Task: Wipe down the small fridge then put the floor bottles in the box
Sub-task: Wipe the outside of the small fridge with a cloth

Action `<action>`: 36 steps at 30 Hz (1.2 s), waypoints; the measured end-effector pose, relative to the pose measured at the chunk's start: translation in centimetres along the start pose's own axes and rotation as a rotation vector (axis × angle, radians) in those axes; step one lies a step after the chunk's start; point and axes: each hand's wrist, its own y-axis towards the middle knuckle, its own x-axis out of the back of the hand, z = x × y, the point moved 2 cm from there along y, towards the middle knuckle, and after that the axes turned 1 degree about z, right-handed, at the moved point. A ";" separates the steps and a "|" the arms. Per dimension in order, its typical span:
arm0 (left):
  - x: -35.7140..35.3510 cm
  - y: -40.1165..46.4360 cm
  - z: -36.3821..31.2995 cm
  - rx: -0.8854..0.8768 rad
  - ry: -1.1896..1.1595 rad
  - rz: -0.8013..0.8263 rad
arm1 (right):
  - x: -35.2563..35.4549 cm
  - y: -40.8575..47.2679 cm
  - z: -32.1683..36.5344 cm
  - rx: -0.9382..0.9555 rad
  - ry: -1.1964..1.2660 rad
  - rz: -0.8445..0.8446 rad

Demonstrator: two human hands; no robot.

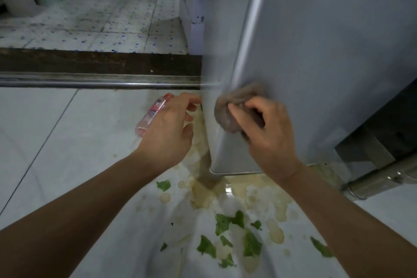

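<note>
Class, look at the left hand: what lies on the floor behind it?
A clear plastic bottle with a pink label lies on the white floor tile. The left hand covers its lower end, hiding that part.

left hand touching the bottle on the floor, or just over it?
Cannot tell. In the head view the left hand overlaps the lying bottle and hides its near side; no contact or gap shows, and the fingers are not curled round it.

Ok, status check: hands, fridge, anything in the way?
Right hand pressing cloth on fridge corner. Left hand open, touching fridge side. Bottle on floor. Leaves and spill underfoot.
</note>
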 end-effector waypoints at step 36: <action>-6.8 0.2 0.2 0.082 -0.027 0.105 | -2.1 -9.2 -6.6 0.172 -0.289 0.472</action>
